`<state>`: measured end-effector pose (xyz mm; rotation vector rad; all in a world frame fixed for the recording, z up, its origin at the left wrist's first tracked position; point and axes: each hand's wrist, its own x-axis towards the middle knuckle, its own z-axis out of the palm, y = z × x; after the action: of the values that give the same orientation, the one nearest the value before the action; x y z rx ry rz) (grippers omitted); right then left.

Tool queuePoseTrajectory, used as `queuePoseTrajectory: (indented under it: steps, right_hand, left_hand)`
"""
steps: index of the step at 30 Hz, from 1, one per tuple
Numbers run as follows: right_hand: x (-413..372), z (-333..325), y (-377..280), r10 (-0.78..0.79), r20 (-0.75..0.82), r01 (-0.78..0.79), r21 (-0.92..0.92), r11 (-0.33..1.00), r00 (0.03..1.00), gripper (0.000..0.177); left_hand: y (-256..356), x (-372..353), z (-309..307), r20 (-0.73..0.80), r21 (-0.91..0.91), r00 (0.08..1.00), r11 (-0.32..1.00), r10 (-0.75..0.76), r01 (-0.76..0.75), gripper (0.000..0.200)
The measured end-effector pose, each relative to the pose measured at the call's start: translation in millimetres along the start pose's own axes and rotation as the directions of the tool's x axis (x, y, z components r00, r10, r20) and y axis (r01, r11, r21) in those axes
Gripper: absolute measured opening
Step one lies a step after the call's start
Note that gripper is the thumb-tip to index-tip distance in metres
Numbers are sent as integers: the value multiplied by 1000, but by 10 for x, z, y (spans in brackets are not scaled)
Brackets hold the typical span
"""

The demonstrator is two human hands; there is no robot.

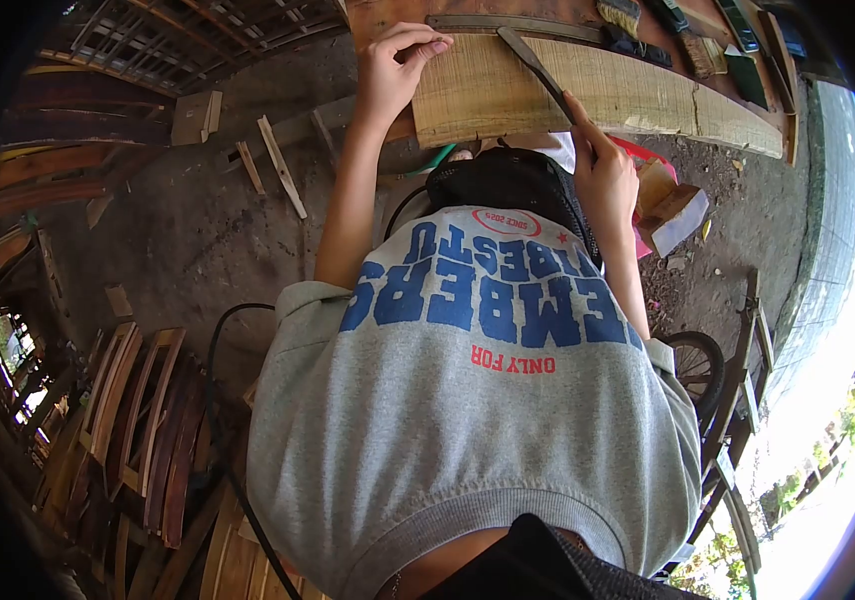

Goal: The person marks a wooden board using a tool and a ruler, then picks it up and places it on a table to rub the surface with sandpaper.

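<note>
One tool (pixel 536 67) juts forward from the right hand (pixel 608 172).

Rough, matt wooden board (pixel 633 97)

Brushes (pixel 695 52), cardboard box (pixel 672 207), bicycle wheel (pixel 717 374), black cable (pixel 211 375), curved wooden slats (pixel 150 430) stacked, dirt floor (pixel 216 215).

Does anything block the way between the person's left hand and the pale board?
Nothing visible stands between the left hand and the left end of the pale board. The dark flat tool in the right hand slants across the board further right; the brushes lie beyond its far edge.
</note>
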<state>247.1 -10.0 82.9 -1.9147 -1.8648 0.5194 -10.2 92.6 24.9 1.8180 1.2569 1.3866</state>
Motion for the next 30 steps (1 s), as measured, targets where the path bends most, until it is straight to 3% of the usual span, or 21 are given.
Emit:
queuePoseTrajectory:
  steps: [13, 15, 24, 30]
  right_hand:
    - [-19, 22, -22, 85, 70, -86, -2, 996, 994, 44]
    - [-23, 25, -23, 89, 72, -90, -1, 996, 993, 43]
    - [-25, 1, -66, 93, 71, -92, -14, 996, 993, 43]
    - [-63, -73, -315, -32, -36, 36, 116, 993, 999, 45]
  left_hand:
    - [22, 4, -11, 112, 124, 992, 991, -65, 51, 13]
    - [-13, 18, 16, 50, 156, 996, 985, 72, -79, 6]
    - [-71, 3, 49, 7, 209, 992, 970, 127, -126, 6]
    - [-79, -13, 69, -10, 208, 990, 969, 140, -135, 5]
